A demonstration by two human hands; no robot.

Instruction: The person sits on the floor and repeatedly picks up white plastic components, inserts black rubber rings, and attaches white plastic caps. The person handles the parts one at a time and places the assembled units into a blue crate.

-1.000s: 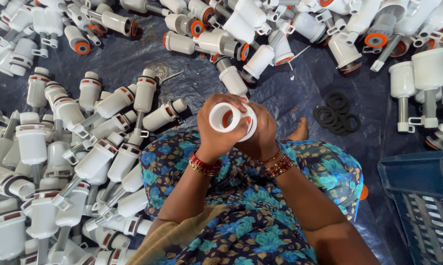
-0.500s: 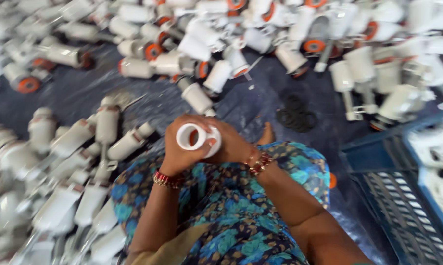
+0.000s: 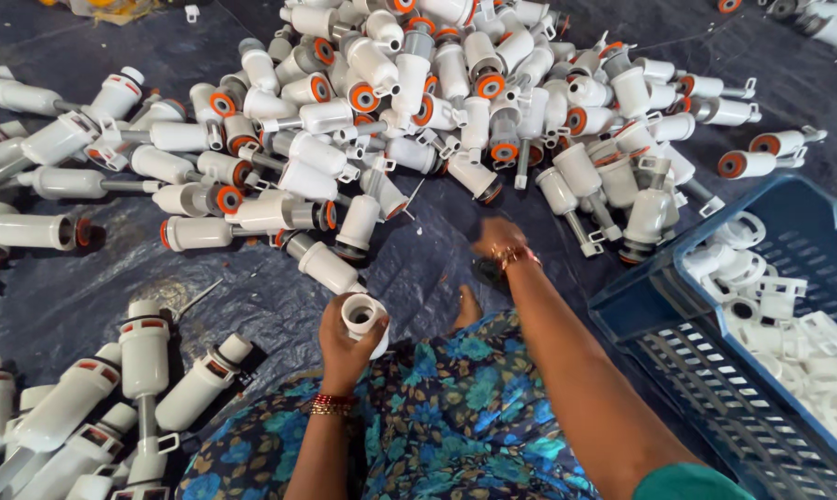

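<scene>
My left hand (image 3: 344, 335) holds a white plastic cylindrical part (image 3: 364, 317) upright over my lap, its open end facing up. My right hand (image 3: 497, 237) is stretched forward over the dark sheet (image 3: 94, 287), down at a small cluster of black rubber rings (image 3: 489, 273) just in front of my foot. Its fingers are curled down and I cannot tell whether they hold a ring. Bangles sit on both wrists. My lap is covered by blue floral cloth (image 3: 446, 407).
A big heap of white plastic valve parts with orange rings (image 3: 437, 102) lies ahead. More finished white parts (image 3: 113, 398) lie at my left. A blue plastic crate (image 3: 761, 370) with small white pieces stands at my right.
My right hand has left the white part and reached forward to the black rings. My left hand keeps the part alone. The view has swung right, bringing the blue crate in.
</scene>
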